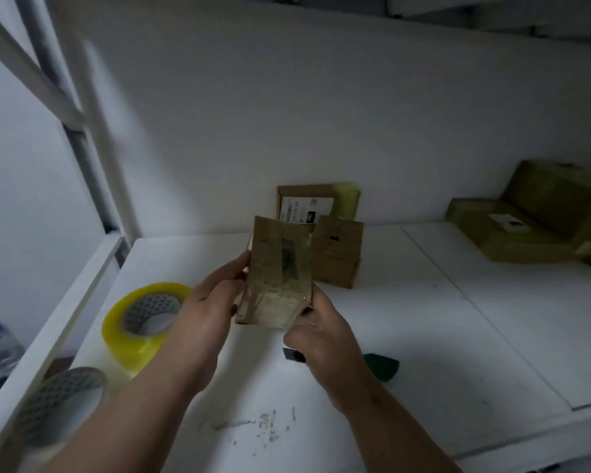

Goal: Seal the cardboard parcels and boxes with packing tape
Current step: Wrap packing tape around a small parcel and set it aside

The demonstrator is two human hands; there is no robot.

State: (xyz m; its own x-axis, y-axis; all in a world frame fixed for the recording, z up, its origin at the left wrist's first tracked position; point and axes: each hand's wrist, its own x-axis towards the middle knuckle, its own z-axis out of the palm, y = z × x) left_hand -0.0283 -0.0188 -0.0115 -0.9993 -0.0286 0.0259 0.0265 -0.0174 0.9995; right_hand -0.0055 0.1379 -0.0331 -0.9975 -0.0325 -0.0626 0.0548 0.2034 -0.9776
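Note:
A small cardboard parcel (278, 273), partly wrapped in clear tape, is held up above the white table (406, 336). My left hand (207, 308) grips its left edge. My right hand (321, 339) pinches its lower right corner, and a small dark object (293, 355) shows under the palm; what it is cannot be told. A yellow roll of packing tape (144, 322) lies on the table just left of my left hand. A second tape roll (60, 401) with a patterned core sits at the near left.
A brown box (336, 250) stands behind the parcel, with a labelled box (316, 204) leaning on the wall. Larger cardboard boxes (533, 220) fill the right back corner. A green object (382, 365) lies near my right wrist. A white metal frame (82, 138) rises at left.

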